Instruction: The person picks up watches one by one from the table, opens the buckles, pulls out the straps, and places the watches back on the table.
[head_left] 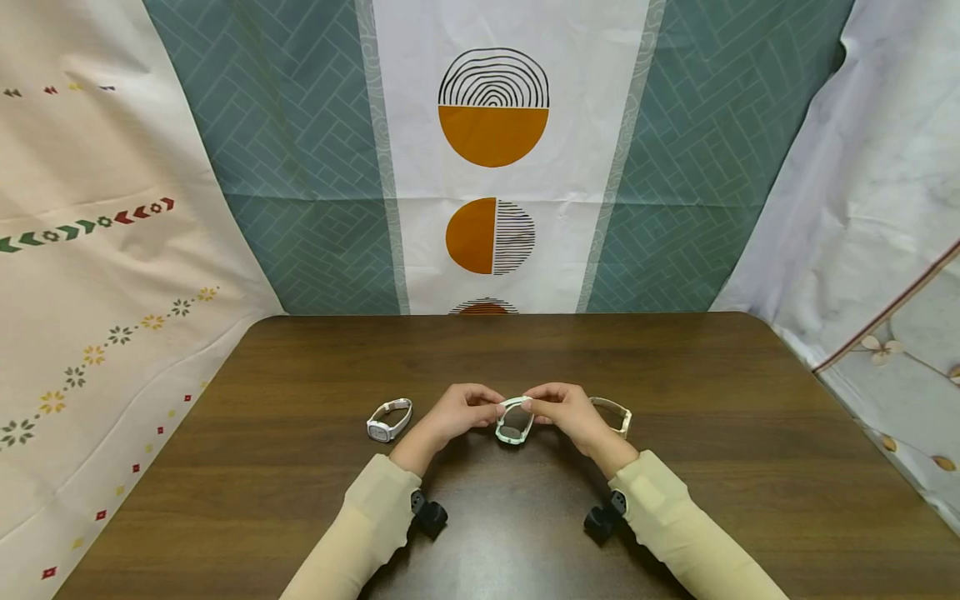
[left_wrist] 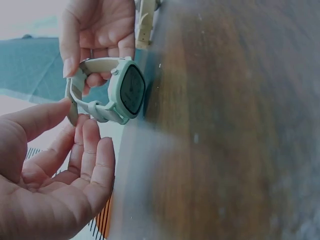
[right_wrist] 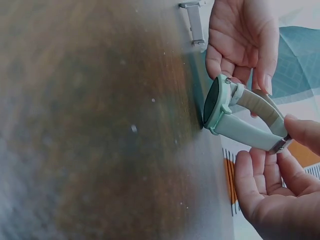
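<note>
A mint-green wristwatch [head_left: 513, 434] is held between both hands above the table, its strap looped and its dark face turned away from the strap ends. My left hand [head_left: 465, 412] pinches the strap's free end between thumb and fingers; in the left wrist view the other fingers of this left hand [left_wrist: 65, 175] are loosely bent. At the opposite side, my right hand [head_left: 567, 412] grips the buckle end. The right wrist view shows the metal buckle [right_wrist: 281, 145] between the thumb and fingers of the right hand [right_wrist: 280, 200].
A white watch [head_left: 380, 430] lies on the brown table [head_left: 517, 533] to the left, its strap looped. Beyond the right hand lies a cream watch [head_left: 626, 423], partly hidden by that hand. Patterned cloths hang behind and beside the table.
</note>
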